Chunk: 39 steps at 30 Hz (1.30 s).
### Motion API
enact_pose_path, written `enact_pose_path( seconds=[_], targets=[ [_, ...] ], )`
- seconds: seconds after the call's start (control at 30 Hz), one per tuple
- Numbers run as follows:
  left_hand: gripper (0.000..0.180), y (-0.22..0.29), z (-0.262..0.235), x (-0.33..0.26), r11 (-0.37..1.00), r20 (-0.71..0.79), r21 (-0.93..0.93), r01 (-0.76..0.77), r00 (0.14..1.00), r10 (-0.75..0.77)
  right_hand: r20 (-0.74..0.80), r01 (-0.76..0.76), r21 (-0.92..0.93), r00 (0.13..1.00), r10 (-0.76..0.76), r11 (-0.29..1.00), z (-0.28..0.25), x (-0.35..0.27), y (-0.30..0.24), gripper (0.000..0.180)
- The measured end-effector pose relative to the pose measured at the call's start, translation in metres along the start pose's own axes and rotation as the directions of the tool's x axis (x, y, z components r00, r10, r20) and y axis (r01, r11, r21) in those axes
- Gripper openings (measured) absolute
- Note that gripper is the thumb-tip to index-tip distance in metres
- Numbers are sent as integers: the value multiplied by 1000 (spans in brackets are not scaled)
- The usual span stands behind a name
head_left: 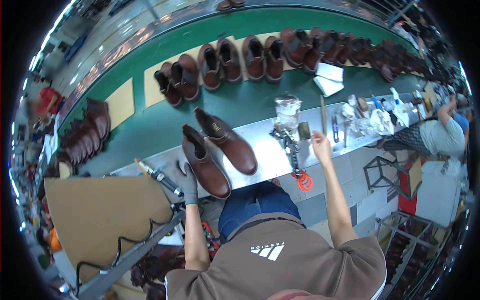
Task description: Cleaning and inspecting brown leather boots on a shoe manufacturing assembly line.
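Near boot: a brown ankle boot [205, 162] is lying on the steel bench edge [265, 145], heel toward the belt, toe toward the person, just beside the left hand.
Second boot: another brown boot [227, 142] is lying slanted just to its right, the two close together, perhaps touching.
Left hand: the gloved left hand [187, 181] is resting against the near boot's left side, fingers curled; whether it is actually gripping the leather is hard to tell at this angle.
Right hand: the bare right hand [320, 145] is reaching forward over the bench, well apart from both boots, fingers loosely open and holding nothing.
Arms: both forearms are stretching up from the lower edge, elbows bent outward.
Belt: pairs of brown boots [220, 62] are sitting in a row on the green conveyor [150, 125].
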State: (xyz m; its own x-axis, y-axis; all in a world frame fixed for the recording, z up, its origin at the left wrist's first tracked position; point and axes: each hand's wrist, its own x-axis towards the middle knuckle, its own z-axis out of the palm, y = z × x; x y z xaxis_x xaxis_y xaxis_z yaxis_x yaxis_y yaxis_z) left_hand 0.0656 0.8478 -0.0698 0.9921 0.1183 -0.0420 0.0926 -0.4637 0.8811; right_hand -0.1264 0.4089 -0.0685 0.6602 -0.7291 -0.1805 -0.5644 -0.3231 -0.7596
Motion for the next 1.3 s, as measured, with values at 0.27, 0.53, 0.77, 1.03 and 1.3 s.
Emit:
enact_pose_path(
  seconds=[0.27, 0.53, 0.77, 1.03, 1.3],
  targets=[
    [32, 176, 20, 21, 287, 681, 159, -945, 315, 661, -167, 32, -206, 984, -67, 978, 45, 33, 12, 53],
    [34, 190, 48, 75, 931, 975, -214, -297, -7, 222, -175, 170, 567, 981, -85, 806, -9, -42, -82, 23],
    [40, 196, 70, 20, 982, 996, -64, -180, -68, 52, 72, 592, 427, 731, -679, 684, -22, -106, -190, 30],
    [29, 156, 95, 5, 991, 985, -107, 84, -123, 117, 140, 859, 11, 506, -851, 512, 17, -88, -175, 23],
    [37, 149, 92, -3, 970, 974, -199, 141, -80, 212, 246, 888, 156, 389, -888, 432, 26, -109, -192, 30]
  ],
)
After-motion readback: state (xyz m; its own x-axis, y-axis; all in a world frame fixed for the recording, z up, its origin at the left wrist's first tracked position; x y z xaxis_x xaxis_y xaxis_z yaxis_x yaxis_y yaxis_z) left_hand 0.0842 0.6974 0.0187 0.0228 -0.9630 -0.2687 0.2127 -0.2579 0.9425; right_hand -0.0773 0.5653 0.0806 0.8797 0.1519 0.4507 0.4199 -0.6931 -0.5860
